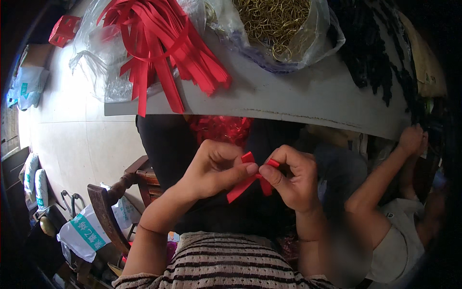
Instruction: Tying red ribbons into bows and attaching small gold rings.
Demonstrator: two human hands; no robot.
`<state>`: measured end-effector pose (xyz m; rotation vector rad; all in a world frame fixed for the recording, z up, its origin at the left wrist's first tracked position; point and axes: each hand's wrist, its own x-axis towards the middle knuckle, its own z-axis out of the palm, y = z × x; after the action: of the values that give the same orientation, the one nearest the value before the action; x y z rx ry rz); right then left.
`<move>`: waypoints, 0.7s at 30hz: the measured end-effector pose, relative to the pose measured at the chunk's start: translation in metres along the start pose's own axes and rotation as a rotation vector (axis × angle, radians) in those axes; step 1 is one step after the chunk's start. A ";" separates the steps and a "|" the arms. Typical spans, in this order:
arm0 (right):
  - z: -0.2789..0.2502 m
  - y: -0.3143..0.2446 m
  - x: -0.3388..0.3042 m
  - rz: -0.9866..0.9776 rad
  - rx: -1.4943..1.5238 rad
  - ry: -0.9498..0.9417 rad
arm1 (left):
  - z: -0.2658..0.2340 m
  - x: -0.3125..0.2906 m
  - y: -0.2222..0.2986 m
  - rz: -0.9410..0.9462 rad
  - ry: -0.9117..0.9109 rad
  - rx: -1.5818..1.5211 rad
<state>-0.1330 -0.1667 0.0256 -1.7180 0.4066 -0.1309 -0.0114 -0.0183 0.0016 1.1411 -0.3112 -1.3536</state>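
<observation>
Your left hand pinches, thumb against forefinger, a flat red fabric ribbon — held over your dark-clad lap, longer tail slanting down-left, shorter one pointing down — and your right hand pinches its right side likewise.

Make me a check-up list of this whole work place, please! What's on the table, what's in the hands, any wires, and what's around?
Surface: pale grey table, its front edge marked by a dark, worn-looking line.
Job's things: red ribbon between the hands; pile of red ribbons on the table; gold loops in a see-through bag.
Clutter: crinkled clear plastic by the ribbon pile; black strands at the table's right, kind unclear.
Hands: left hand and right hand both pinch the red ribbon.
Cables: nothing seen that is surely one.
Surroundings: wooden chair and white-and-teal bag at left; another person's arm at right.
</observation>
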 end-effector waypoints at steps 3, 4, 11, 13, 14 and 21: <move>-0.010 -0.004 -0.004 0.133 0.110 -0.092 | -0.005 -0.005 0.009 0.005 -0.080 0.095; -0.009 -0.004 -0.004 0.127 0.107 -0.095 | -0.005 -0.005 0.010 0.013 -0.077 0.095; 0.016 0.029 0.012 0.112 -0.120 0.047 | -0.029 0.012 -0.025 0.354 0.123 0.784; 0.024 0.022 0.019 -0.080 -0.391 0.188 | -0.036 0.017 -0.034 0.392 0.258 1.149; 0.028 0.018 0.025 -0.090 -0.388 0.170 | -0.037 0.018 -0.039 0.389 0.280 1.148; 0.090 -0.010 0.097 -0.678 -0.512 0.090 | -0.042 0.006 -0.051 0.358 0.408 1.245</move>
<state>-0.0128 -0.1143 0.0041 -2.3079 -0.1115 -0.6402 -0.0087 0.0056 -0.0607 2.1898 -1.0750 -0.4829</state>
